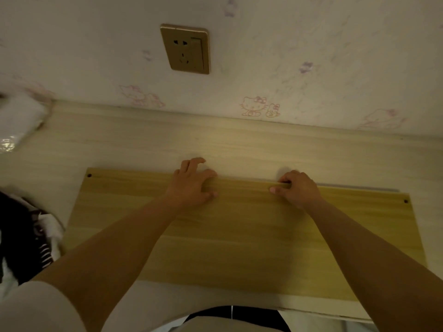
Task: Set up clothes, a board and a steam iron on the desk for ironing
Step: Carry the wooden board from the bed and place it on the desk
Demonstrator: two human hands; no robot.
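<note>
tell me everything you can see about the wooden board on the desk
The board is a flat rectangular panel of yellowish wood-grain material, darker than the pale desk it lies on. A small dark hole shows near each far corner. It lies with its long side roughly parallel to the wall, its near edge close to the desk's front. Both hands are at its far edge: the left hand rests on it with fingers over the edge, and the right hand grips the edge with curled fingers.

A gold wall socket [185,49] sits above the surface's far edge on cartoon-cat wallpaper [311,68], and a clear plastic-wrapped white bundle [19,121] lies at its far-left corner.
</note>
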